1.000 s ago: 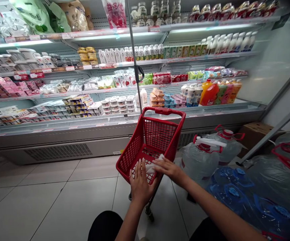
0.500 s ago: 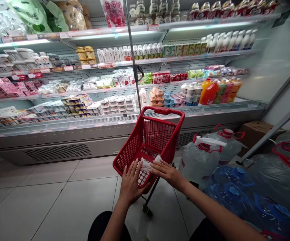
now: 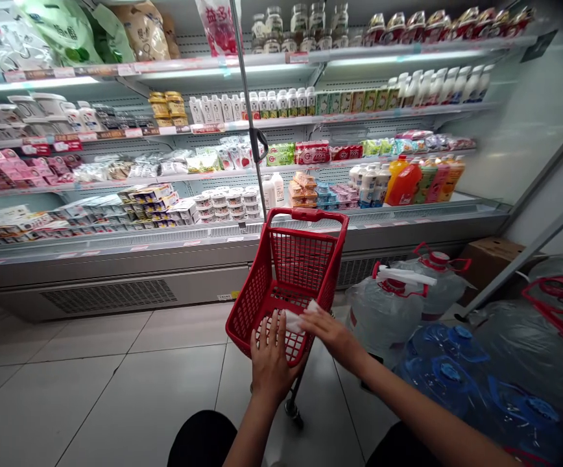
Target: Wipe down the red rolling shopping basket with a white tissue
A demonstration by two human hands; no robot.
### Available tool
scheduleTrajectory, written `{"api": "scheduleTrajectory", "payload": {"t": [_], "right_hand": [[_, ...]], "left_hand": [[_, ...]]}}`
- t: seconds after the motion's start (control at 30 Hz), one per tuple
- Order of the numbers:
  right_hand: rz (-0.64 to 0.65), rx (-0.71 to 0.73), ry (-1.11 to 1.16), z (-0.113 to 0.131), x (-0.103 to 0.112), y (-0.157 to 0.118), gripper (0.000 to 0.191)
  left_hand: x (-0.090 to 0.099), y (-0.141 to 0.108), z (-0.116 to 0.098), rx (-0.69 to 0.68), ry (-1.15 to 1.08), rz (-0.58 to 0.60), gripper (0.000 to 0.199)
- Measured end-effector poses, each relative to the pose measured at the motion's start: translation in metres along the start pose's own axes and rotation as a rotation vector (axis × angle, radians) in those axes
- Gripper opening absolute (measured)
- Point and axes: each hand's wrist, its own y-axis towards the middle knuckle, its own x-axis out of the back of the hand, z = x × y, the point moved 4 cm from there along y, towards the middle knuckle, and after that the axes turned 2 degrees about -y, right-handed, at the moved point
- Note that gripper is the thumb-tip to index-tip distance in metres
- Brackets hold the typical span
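Observation:
A red plastic basket cart stands on wheels in front of me, its handle toward the fridge. My left hand lies against the near end of the basket, fingers stretched over the rim. My right hand is at the basket's near right rim, its fingers pressed on a crumpled white cloth or tissue. The white piece reaches from under the right fingers to beside the left fingertips. The right thumb is hidden.
A long open fridge with stocked shelves runs across the back. Clear water jugs and blue-capped bottles stand on the right, near a cardboard box. Pale tiles cover the floor. My dark-clothed knees show at the bottom.
The basket has turned slightly, its near end shifting right. My left hand has moved right with it, and my right hand has shifted a little right with the white piece.

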Motion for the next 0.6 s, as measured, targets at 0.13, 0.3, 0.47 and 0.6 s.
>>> {"api": "scheduleTrajectory", "payload": {"t": [0.13,0.3,0.47,0.6], "right_hand": [[0.147,0.189,0.078,0.048,-0.001,-0.01,0.049],[0.11,0.133,0.073,-0.006,0.019,0.006,0.05],[-0.013,-0.114,0.064,-0.074,0.024,0.025,0.054],[-0.061,-0.154,0.082,-0.06,0.015,0.019,0.059]], "left_hand": [[0.005,-0.008,-0.003,0.003,0.003,0.005,0.103],[0.02,-0.002,0.024,-0.19,0.003,0.094,0.114],[0.028,0.016,0.072,-0.252,0.053,0.141,0.111],[0.021,0.018,0.08,-0.226,0.02,0.194,0.108]]}}
